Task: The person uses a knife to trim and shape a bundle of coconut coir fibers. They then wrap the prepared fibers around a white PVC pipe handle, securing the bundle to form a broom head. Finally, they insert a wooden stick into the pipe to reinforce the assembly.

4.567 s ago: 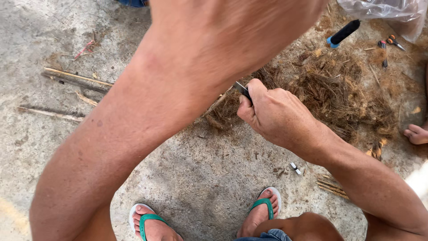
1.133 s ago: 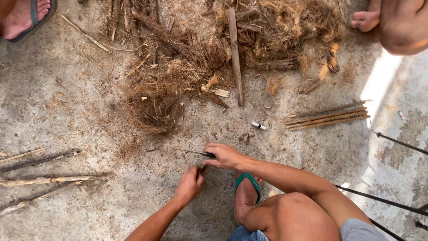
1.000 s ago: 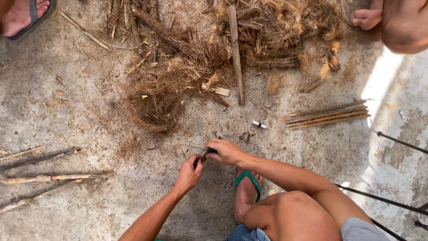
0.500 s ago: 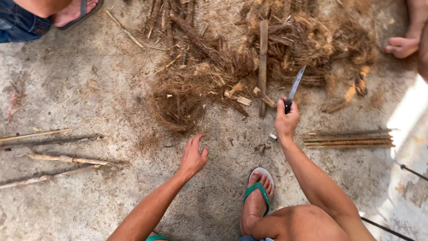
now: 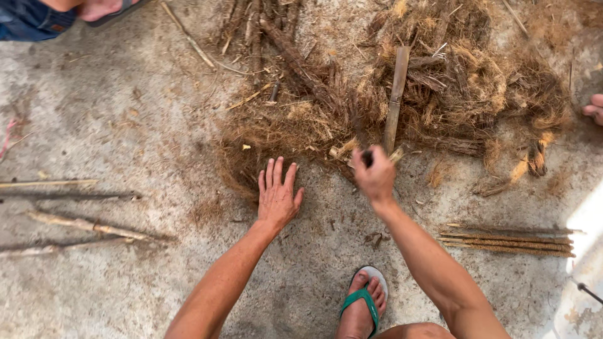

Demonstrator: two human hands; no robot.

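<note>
Knife-gripping right hand (image 5: 375, 174) now beside fibre pile (image 5: 377, 100)

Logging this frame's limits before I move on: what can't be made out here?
- Right hand, head view: motion-blurred; a dark handle shows in its grip, the rest of the thing is unreadable.
- Another person's foot, top left: cut by the frame edge.
- Toes, right edge: mostly out of frame.
- Stick bundle: its sticks too fine to count.

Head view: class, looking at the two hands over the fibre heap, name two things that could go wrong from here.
1. The right hand is blurred, gripping a dark handle; its blade cannot be seen, and the open left hand lies close beside it, so it might get cut.
2. The foot wears only a green sandal, with toes exposed near the work.
</note>
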